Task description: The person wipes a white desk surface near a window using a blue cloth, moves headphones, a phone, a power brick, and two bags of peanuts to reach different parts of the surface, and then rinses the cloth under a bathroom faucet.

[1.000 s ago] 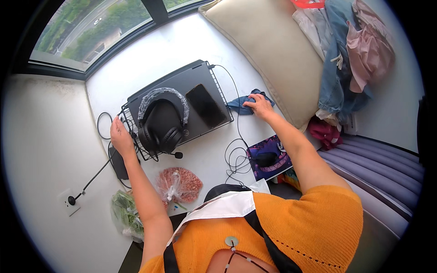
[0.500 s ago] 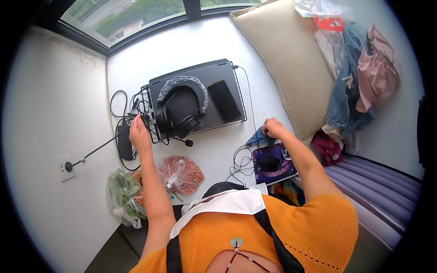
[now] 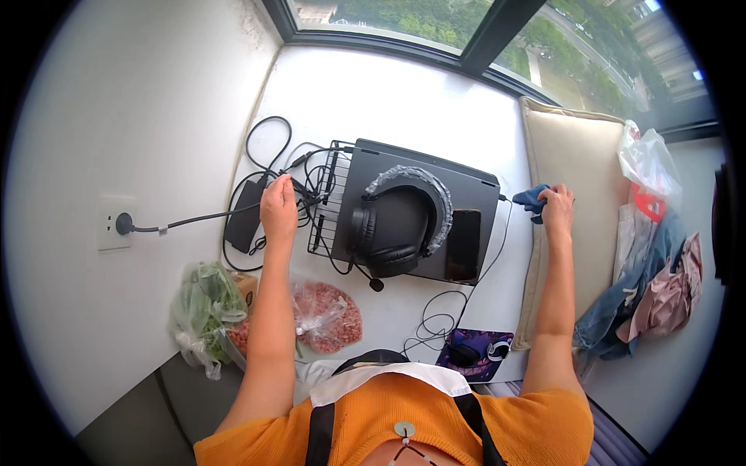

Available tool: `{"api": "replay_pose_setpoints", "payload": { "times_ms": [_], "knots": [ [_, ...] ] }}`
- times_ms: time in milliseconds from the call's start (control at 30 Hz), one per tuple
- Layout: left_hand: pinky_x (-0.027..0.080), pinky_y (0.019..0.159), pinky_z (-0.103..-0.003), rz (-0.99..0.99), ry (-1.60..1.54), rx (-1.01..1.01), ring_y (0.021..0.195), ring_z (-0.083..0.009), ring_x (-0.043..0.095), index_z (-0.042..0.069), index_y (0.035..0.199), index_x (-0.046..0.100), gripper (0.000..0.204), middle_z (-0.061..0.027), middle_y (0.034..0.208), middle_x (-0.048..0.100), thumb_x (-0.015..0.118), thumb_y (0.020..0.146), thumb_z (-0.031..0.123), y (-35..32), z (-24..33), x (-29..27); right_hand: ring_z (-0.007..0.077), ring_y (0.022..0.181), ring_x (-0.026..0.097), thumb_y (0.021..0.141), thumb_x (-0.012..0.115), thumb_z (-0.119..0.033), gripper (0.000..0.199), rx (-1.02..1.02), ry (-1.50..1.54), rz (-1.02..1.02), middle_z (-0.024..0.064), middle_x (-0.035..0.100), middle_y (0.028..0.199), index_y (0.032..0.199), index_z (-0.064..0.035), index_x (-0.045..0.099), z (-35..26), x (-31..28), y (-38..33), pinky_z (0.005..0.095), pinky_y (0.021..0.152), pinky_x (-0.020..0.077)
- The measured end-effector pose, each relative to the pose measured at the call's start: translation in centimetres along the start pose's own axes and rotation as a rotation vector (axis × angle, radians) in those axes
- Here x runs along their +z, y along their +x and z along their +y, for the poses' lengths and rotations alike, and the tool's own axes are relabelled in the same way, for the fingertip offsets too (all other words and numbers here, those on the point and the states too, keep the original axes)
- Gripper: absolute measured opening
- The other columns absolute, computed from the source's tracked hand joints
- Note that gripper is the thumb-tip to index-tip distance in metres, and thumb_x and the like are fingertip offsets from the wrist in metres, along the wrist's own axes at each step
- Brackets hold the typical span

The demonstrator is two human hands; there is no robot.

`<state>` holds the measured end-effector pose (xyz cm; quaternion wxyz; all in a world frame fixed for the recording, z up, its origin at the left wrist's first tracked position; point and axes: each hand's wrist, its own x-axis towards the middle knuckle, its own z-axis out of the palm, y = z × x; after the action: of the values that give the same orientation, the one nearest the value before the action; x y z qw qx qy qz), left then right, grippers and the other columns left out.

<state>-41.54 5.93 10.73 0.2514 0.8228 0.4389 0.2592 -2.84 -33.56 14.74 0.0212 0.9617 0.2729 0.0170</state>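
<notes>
Both hands farther apart than before.

The headset [image 3: 400, 225] is covering the middle of the closed laptop [image 3: 420, 210]; at three o'clock, the right hand [image 3: 556, 203] is hiding part of the blue cloth [image 3: 530, 199].

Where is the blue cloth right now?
In the head view, the blue cloth is bunched in the right hand, just off the closed laptop's right edge, beside the beige cushion.

Left hand [image 3: 278, 208] on black cables [image 3: 268, 167] beside wire rack [image 3: 325, 206], right hand [image 3: 556, 206] gripping blue cloth [image 3: 531, 199], headphones [image 3: 400, 221] atop closed laptop [image 3: 423, 210]
</notes>
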Motion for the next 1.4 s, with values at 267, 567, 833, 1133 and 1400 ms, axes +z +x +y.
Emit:
{"api": "replay_pose_setpoints", "payload": {
  "times_ms": [267, 567, 833, 1133, 1400],
  "knots": [
    [0.048, 0.082, -0.036, 0.013, -0.098, -0.120, 0.093, -0.0316, 0.061, 0.000, 0.106, 0.061, 0.025, -0.0164, 0.103, 0.064, 0.048, 0.093, 0.017, 4.2, -3.7, 2.1, 0.0310, 0.099, 0.056, 0.068, 0.058, 0.002, 0.034, -0.240, 0.644, 0.013, 0.0143, 0.060, 0.100, 0.096, -0.0112, 0.071, -17.8, 4.4, 13.0, 0.0355, 0.091, 0.0445],
    [0.049, 0.077, -0.030, 0.136, -0.400, -0.034, 0.087, -0.0204, 0.061, 0.000, 0.104, 0.062, 0.019, -0.0111, 0.100, 0.064, 0.049, 0.092, 0.004, 0.5, -1.9, -0.7, 0.0311, 0.118, 0.049, 0.090, 0.050, -0.018, 0.040, 0.077, 0.653, -0.907, 0.0133, 0.048, 0.134, 0.129, -0.0159, 0.054, -33.5, 11.6, 18.3, 0.0494, 0.085, 0.0517],
    [0.048, 0.070, -0.027, 0.150, -0.487, -0.278, 0.078, -0.0166, 0.059, 0.001, 0.099, 0.061, 0.015, -0.0082, 0.091, 0.061, 0.050, 0.089, -0.001, -7.6, -5.5, -2.8, 0.0355, 0.104, 0.060, 0.092, 0.042, -0.033, 0.040, -0.226, 0.518, -0.888, 0.0141, 0.050, 0.132, 0.129, -0.0237, 0.053, -48.0, 13.6, 17.7, 0.0384, 0.079, 0.0569],
    [0.045, 0.083, -0.032, 0.274, -0.196, -0.330, 0.096, -0.0218, 0.053, 0.000, 0.107, 0.058, 0.022, -0.0104, 0.107, 0.056, 0.049, 0.088, -0.002, -5.4, -9.3, -3.9, 0.0345, 0.083, 0.065, 0.090, 0.040, -0.031, 0.041, -0.379, 0.509, -0.816, 0.0178, 0.040, 0.134, 0.128, -0.0262, 0.055, -57.2, 14.6, 13.1, 0.0394, 0.085, 0.0524],
    [0.031, 0.104, -0.047, 0.020, 0.242, -0.208, 0.127, -0.0379, 0.036, -0.002, 0.132, 0.036, 0.068, -0.0213, 0.133, 0.040, 0.068, 0.072, 0.007, -1.4, -14.8, -2.2, 0.0264, 0.084, 0.064, 0.082, 0.053, -0.008, 0.041, -0.291, 0.787, -0.857, 0.0155, 0.062, 0.104, 0.122, -0.0115, 0.060, -53.9, 11.6, 13.4, 0.0342, 0.066, 0.0583]
  ]
}}
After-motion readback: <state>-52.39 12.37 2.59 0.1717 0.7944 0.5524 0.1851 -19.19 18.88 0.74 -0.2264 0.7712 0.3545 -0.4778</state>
